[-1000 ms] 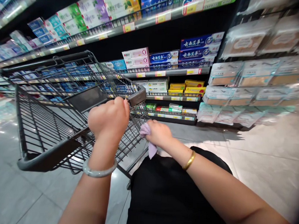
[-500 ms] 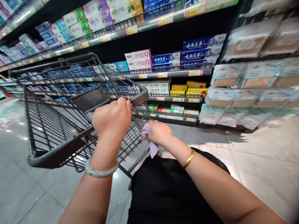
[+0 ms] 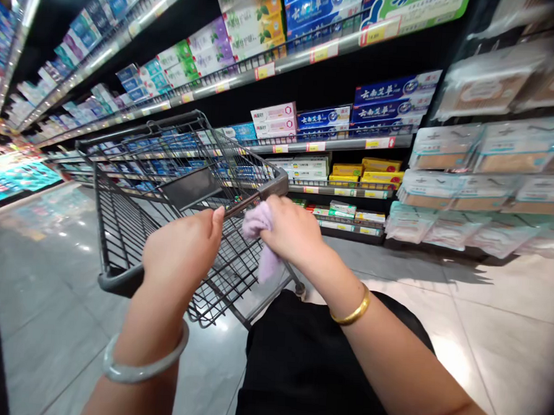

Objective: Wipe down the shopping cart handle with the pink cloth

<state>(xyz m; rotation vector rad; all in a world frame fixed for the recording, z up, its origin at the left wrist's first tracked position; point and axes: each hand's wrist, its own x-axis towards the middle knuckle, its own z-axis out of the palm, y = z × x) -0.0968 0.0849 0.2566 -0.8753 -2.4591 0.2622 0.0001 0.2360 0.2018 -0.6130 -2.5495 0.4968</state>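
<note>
A dark wire shopping cart (image 3: pixel 134 181) stands in front of me in a store aisle. My left hand (image 3: pixel 182 252) is closed around its handle bar, a pale bangle on that wrist. My right hand (image 3: pixel 292 233) is closed on a small lilac cloth (image 3: pixel 257 222) and presses it against the right end of the cart handle (image 3: pixel 271 188). A gold bangle sits on my right wrist. The cart basket looks empty.
Shelves of boxed toothpaste (image 3: pixel 328 120) run along the aisle ahead and to the left. Hanging packs of cotton swabs (image 3: pixel 488 150) fill the rack at the right. Glossy grey floor tiles (image 3: pixel 508 306) spread around. My black clothing fills the lower middle.
My right hand has risen with the cloth from below the handle to the handle's right end. The cart has swung rightward and my left hand has slid lower left along the bar.
</note>
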